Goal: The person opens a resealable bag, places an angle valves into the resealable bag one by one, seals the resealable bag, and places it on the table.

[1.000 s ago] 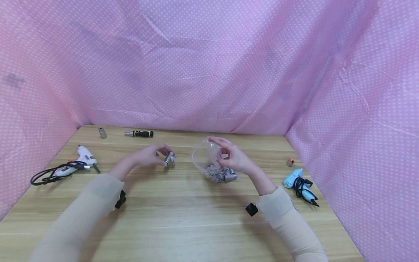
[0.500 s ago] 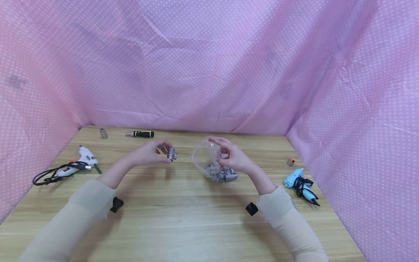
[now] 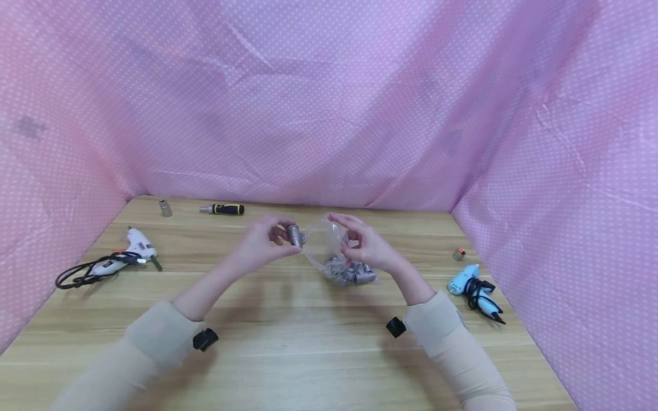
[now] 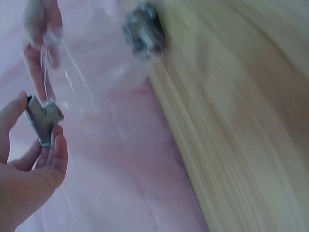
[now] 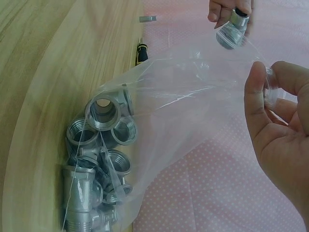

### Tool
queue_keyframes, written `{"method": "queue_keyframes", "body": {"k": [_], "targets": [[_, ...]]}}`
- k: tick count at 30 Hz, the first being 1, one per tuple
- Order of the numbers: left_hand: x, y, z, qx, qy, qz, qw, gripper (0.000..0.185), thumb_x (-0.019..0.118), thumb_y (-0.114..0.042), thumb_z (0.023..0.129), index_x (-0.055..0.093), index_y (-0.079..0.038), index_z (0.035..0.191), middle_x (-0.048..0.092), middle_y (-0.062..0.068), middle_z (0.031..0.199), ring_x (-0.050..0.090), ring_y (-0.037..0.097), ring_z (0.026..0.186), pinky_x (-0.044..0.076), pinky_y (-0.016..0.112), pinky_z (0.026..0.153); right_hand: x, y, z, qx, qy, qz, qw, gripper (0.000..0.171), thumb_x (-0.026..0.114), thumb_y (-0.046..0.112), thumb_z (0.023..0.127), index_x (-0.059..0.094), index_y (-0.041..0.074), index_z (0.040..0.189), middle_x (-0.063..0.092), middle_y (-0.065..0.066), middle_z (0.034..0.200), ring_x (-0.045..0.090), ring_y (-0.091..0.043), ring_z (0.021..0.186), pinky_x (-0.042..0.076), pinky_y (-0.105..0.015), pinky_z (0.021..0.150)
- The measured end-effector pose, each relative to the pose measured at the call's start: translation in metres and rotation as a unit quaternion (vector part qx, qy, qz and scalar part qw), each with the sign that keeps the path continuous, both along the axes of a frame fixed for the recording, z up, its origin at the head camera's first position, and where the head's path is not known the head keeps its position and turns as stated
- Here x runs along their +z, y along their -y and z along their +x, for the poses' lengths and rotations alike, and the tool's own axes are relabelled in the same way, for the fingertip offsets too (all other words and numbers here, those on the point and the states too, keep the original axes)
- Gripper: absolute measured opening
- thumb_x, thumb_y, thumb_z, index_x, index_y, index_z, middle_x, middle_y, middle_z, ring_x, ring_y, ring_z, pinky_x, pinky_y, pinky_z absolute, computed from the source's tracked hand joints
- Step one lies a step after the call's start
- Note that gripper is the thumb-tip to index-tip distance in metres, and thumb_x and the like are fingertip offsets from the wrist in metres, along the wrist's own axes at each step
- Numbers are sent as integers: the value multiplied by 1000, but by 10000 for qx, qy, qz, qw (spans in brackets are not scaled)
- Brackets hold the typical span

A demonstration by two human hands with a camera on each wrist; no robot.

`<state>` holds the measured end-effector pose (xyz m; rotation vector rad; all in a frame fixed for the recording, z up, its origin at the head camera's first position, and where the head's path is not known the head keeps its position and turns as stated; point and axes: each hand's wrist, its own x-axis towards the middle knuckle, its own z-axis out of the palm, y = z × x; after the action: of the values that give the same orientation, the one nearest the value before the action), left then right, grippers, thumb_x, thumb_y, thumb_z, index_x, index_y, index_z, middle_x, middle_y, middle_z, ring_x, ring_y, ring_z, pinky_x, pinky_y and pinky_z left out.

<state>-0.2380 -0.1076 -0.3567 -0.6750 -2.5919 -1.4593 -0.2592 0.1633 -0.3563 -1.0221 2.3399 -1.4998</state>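
My left hand [image 3: 262,242] pinches a metal tee pipe fitting [image 4: 43,118] between thumb and fingers, raised over the table beside the mouth of a clear plastic bag [image 5: 183,92]. My right hand [image 3: 367,245] pinches the bag's rim between thumb and forefinger and holds its mouth up, facing left. Several threaded metal pipe fittings [image 5: 104,116] lie in the bottom of the bag on the table. In the right wrist view, the held tee overlaps the bag's opening.
A white glue gun [image 3: 139,245] with black cable lies at left. Behind it are a small metal cylinder [image 3: 165,208] and a black-yellow screwdriver [image 3: 228,209]. At right lie a blue glue gun [image 3: 475,292] and a small metal piece with a red-orange top [image 3: 459,254].
My left hand has lifted the tee fitting and carried it right, to the bag's mouth, turning it more upright. My right hand and the bag have stayed nearly still.
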Motion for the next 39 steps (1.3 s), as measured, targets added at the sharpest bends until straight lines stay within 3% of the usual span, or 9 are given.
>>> {"method": "queue_keyframes", "body": {"k": [3,10,15,20,23,29,34,39], "targets": [[-4,-15,4,83,-89,82,9999,57,83,-20,70,60,-1,118,59,11,106,64,24,87,55,29,73,1,1,0,18,-21,12,10000,76,57,-16,79,30,7,147,31,-12,147,54,-18,71,58,-41,57],[-20,-38,1,-91,-436,33,9990,57,83,-18,71,59,0,120,61,11,106,63,22,86,55,30,74,17,5,14,16,84,73,9999,75,55,-16,79,28,1,146,29,-19,148,56,-19,70,56,-52,59],[-29,-40,-3,-217,-567,19,9982,54,82,-14,72,60,-1,119,63,13,109,65,28,88,56,35,75,17,5,15,-19,84,123,9999,75,55,-16,79,30,5,147,30,-17,147,57,-24,69,57,-47,60],[-26,-31,-4,-211,-694,209,9971,49,80,-12,74,61,-2,118,65,14,110,65,27,90,55,39,76,2,2,3,-24,86,93,9999,77,57,-15,80,33,13,147,32,-9,147,56,-21,73,58,-39,58],[-20,-24,-7,-118,-687,145,9975,48,78,-13,76,60,-1,119,64,15,114,63,28,93,54,40,78,-1,2,2,53,66,-3,10000,77,56,-15,79,32,12,147,32,-10,147,55,-18,73,58,-38,57],[-17,-19,-27,11,-511,-137,9986,43,74,-13,81,59,-3,120,63,12,117,61,27,99,52,39,80,-3,2,1,232,78,-241,9994,80,55,-19,80,26,10,149,34,-10,147,55,-14,71,57,-38,56],[-17,-23,-50,-257,-257,-212,9991,36,68,-16,87,59,-6,121,65,12,113,61,28,102,52,40,84,-2,4,2,281,302,-378,9984,82,53,-21,80,23,10,149,38,-17,140,52,-14,71,55,-50,57],[-16,-30,-65,-539,-335,-344,9974,26,66,-19,89,65,-7,112,70,5,96,64,18,90,52,34,82,7,9,8,312,442,-400,9977,78,53,-21,79,22,1,147,41,-27,132,49,-14,73,53,-58,59]]}}
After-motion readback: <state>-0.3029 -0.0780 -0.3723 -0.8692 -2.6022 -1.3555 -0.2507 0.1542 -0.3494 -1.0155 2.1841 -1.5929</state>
